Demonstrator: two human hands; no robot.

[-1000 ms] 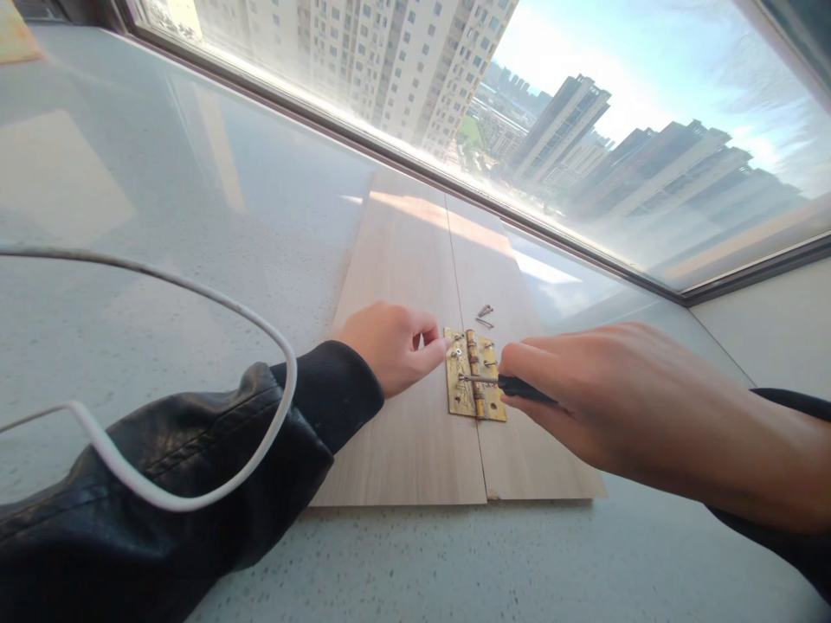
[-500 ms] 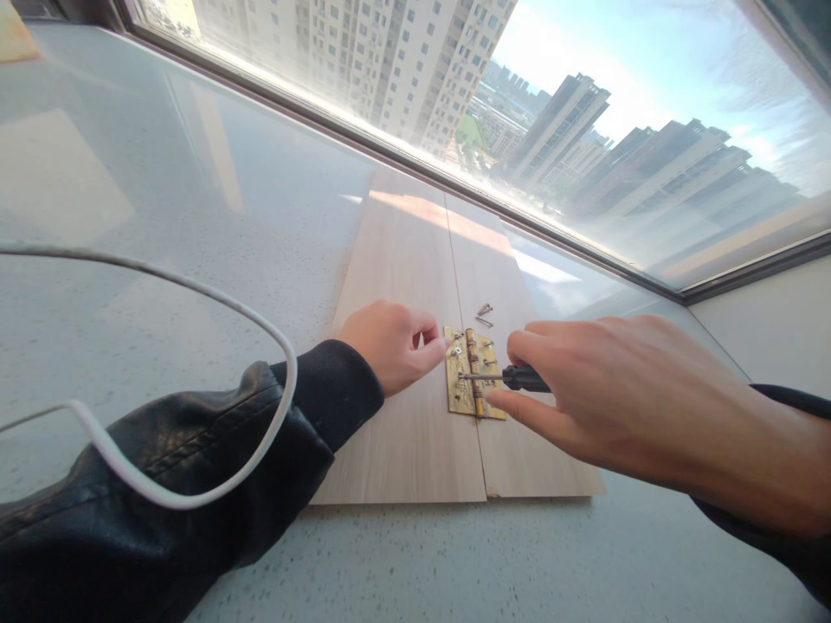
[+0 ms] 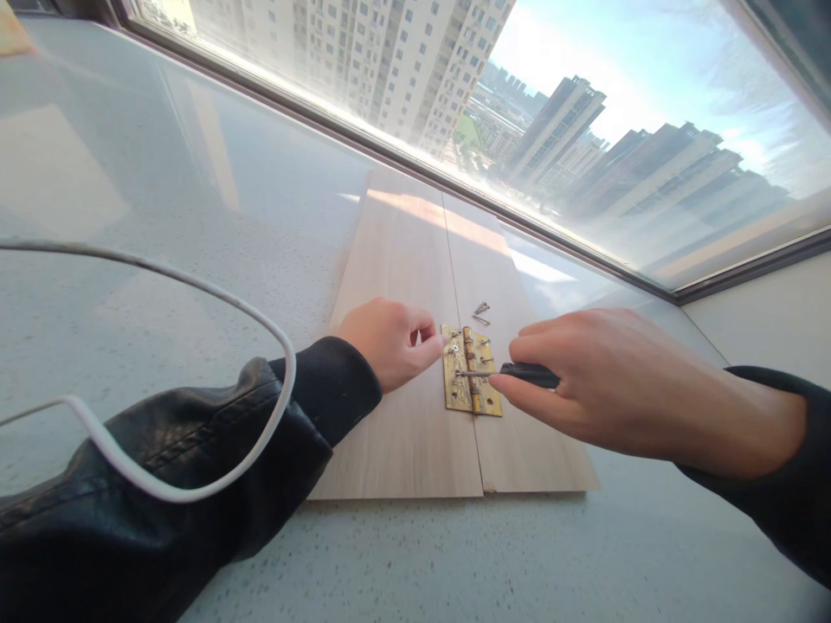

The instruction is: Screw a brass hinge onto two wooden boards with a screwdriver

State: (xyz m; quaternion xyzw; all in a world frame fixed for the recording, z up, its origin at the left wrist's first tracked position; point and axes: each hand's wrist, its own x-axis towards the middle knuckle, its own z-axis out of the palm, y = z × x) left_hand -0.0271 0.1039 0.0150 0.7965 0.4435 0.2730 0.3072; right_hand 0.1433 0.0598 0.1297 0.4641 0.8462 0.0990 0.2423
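Observation:
A brass hinge (image 3: 459, 394) lies open across the seam of two pale wooden boards, with several screws standing in its holes. My right hand (image 3: 610, 389) is closed around the black handle of a screwdriver (image 3: 529, 374). Its thin shaft lies nearly level across the hinge, the tip at a screw in the left leaf. My left hand (image 3: 389, 344) is closed in a pinch at the upper left edge of that leaf, thumb and forefinger against it; the exact contact is hard to see.
Several loose screws (image 3: 481, 311) lie on the right board (image 3: 538, 463), just above the hinge. The left board (image 3: 402, 459) is beside it on a speckled white sill (image 3: 389, 562). A white cable (image 3: 195, 495) loops over my left sleeve. Behind the boards runs a window frame (image 3: 571, 247).
My right hand has shifted and turned slightly, showing more of the screwdriver handle. The left hand stays at the hinge's edge. The whole view has drifted a little.

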